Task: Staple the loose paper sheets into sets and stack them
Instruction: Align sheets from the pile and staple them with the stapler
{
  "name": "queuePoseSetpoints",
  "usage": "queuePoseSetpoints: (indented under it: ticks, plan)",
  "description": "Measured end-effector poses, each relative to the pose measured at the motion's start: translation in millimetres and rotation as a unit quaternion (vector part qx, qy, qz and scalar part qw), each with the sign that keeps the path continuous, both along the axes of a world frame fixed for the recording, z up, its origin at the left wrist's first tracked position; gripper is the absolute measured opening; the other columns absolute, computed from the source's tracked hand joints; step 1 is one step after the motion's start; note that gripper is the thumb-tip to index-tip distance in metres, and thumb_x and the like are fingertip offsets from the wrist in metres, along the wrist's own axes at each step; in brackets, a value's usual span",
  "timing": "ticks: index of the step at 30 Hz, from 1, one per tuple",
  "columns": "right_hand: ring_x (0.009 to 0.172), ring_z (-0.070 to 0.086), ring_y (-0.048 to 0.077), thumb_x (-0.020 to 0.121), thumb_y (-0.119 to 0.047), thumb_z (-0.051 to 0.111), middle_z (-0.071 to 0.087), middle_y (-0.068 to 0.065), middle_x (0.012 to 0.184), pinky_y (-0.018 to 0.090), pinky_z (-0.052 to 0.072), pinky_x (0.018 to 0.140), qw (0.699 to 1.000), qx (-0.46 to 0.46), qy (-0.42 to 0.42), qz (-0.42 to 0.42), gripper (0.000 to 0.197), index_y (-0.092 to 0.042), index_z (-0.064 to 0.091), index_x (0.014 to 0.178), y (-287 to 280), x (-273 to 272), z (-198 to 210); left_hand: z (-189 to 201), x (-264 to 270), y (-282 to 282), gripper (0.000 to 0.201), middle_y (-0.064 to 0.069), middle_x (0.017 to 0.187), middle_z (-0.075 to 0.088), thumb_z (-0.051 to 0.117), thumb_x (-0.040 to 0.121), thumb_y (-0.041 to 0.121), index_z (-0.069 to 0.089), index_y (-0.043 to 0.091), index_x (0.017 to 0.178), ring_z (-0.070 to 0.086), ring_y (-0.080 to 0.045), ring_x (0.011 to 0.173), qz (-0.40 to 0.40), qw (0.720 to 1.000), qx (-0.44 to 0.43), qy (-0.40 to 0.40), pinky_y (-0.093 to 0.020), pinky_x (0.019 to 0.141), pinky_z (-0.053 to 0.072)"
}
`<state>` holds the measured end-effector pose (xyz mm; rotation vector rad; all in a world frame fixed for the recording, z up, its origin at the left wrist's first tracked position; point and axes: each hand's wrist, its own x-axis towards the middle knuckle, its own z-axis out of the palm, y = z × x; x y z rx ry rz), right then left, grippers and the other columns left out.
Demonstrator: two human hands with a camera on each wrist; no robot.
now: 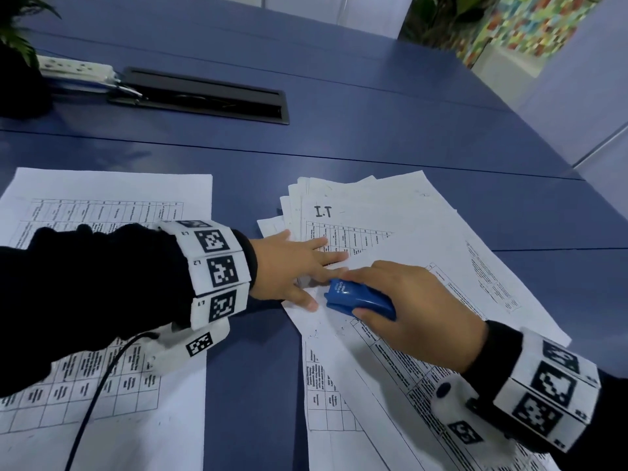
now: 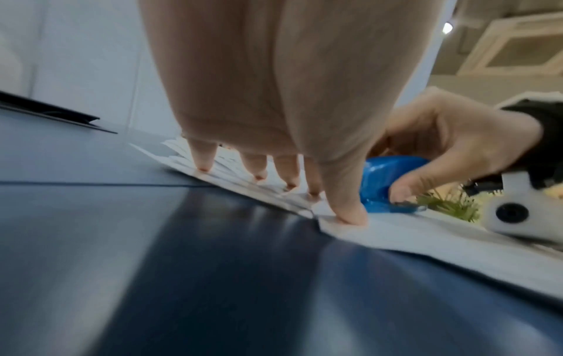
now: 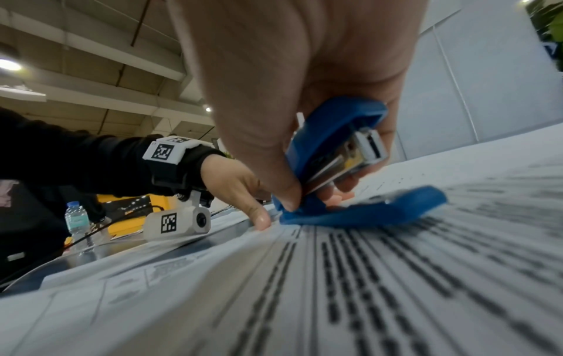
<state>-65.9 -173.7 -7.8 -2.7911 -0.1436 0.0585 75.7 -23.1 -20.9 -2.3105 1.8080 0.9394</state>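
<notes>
A small blue stapler [image 1: 356,299] sits at the corner of a tilted sheet set [image 1: 424,283] on the blue table. My right hand [image 1: 407,300] grips the stapler [image 3: 332,168], thumb on its near side and fingers over the top. My left hand [image 1: 295,266] lies flat with straight fingers, pressing the paper corner beside the stapler; its fingertips [image 2: 350,214] touch the sheets [image 2: 396,236]. A fanned pile of loose sheets [image 1: 339,205] marked "I.T" lies under and behind both hands. A second printed pile [image 1: 102,205] lies at the left under my left forearm.
A black cable hatch [image 1: 204,96] is sunk into the table at the back left, with a white power strip [image 1: 74,68] and a dark plant pot [image 1: 20,83] beside it. A water bottle [image 3: 77,228] stands off to the left. Bare blue tabletop [image 1: 251,368] separates the two piles.
</notes>
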Motion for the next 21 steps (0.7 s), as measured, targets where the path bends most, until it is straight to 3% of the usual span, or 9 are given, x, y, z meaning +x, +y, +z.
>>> queuePoseSetpoints:
  ticks: [4,6,7,9,11,15,19,21]
  plan:
    - [0.065,0.058,0.014,0.07,-0.025,0.063,0.065,-0.006,0.081,0.02,0.044,0.058,1.0,-0.013,-0.027,0.009,0.04,-0.019,0.062,0.109,6.3,-1.3,-4.8,-3.1,-1.7,0.9,0.064,0.021,0.155,-0.015,0.043,0.096,0.044,0.007,0.04,0.149,-0.019,-0.01,0.143,0.002,1.0,-0.009,-0.014,-0.054,0.114,-0.002]
    - [0.06,0.05,0.005,0.069,-0.026,0.063,0.058,-0.018,0.074,0.006,0.035,0.058,0.999,0.014,-0.028,-0.008,0.036,-0.018,0.063,0.104,8.4,-0.5,-6.7,-2.6,-1.5,-0.4,0.065,0.021,0.155,-0.016,0.044,0.095,0.045,0.006,0.042,0.148,-0.02,-0.012,0.143,0.0,1.0,-0.005,-0.024,-0.055,0.114,-0.001]
    - [0.06,0.048,0.001,0.07,-0.026,0.063,0.051,-0.024,0.07,0.004,0.034,0.057,0.999,0.03,-0.029,-0.021,0.034,-0.018,0.064,0.103,8.4,0.1,-7.4,-2.6,-1.0,-1.2,0.066,0.02,0.155,-0.017,0.045,0.095,0.046,0.006,0.043,0.148,-0.021,-0.014,0.143,0.0,1.0,-0.003,-0.03,-0.056,0.114,-0.001]
    - [0.062,0.05,-0.004,0.072,-0.025,0.067,0.045,-0.027,0.064,0.006,0.037,0.06,0.996,0.063,-0.014,-0.057,0.03,-0.019,0.064,0.101,7.8,0.6,-7.4,-2.3,0.3,-2.8,0.067,0.017,0.155,-0.019,0.046,0.093,0.049,0.005,0.047,0.146,-0.023,-0.018,0.143,0.003,0.999,0.0,-0.041,-0.058,0.114,-0.001]
    - [0.065,0.054,0.001,0.073,-0.021,0.072,0.051,-0.022,0.061,0.01,0.04,0.059,0.992,0.093,-0.003,-0.086,0.027,-0.019,0.064,0.099,8.5,-0.4,-7.6,-2.6,1.1,-3.4,0.067,0.014,0.155,-0.022,0.048,0.092,0.05,0.006,0.05,0.145,-0.026,-0.021,0.142,0.01,0.999,0.001,-0.045,-0.06,0.113,-0.001]
    - [0.063,0.056,0.002,0.071,-0.018,0.075,0.053,-0.02,0.059,0.009,0.041,0.057,0.987,0.119,-0.015,-0.106,0.026,-0.018,0.064,0.095,10.7,-1.1,-7.7,-4.7,2.3,-3.9,0.066,0.01,0.155,-0.024,0.049,0.091,0.051,0.008,0.053,0.143,-0.026,-0.024,0.142,0.02,0.999,0.0,-0.044,-0.059,0.113,-0.002]
    - [0.051,0.046,0.004,0.07,-0.024,0.064,0.048,-0.02,0.062,0.009,0.031,0.052,0.997,0.046,-0.029,-0.06,0.028,-0.018,0.062,0.097,13.5,0.8,-9.3,-4.9,3.3,-4.4,0.065,0.011,0.155,-0.024,0.05,0.09,0.051,0.011,0.053,0.143,-0.026,-0.023,0.142,0.022,0.999,0.002,-0.036,-0.06,0.113,-0.003]
    - [0.055,0.05,0.01,0.066,-0.019,0.061,0.057,-0.012,0.07,0.016,0.033,0.052,0.999,0.01,-0.047,-0.015,0.033,-0.017,0.058,0.099,16.4,1.1,-8.1,-4.0,3.5,-4.0,0.064,0.011,0.155,-0.024,0.051,0.09,0.051,0.015,0.053,0.142,-0.025,-0.023,0.142,0.022,0.999,0.002,-0.033,-0.06,0.113,-0.002]
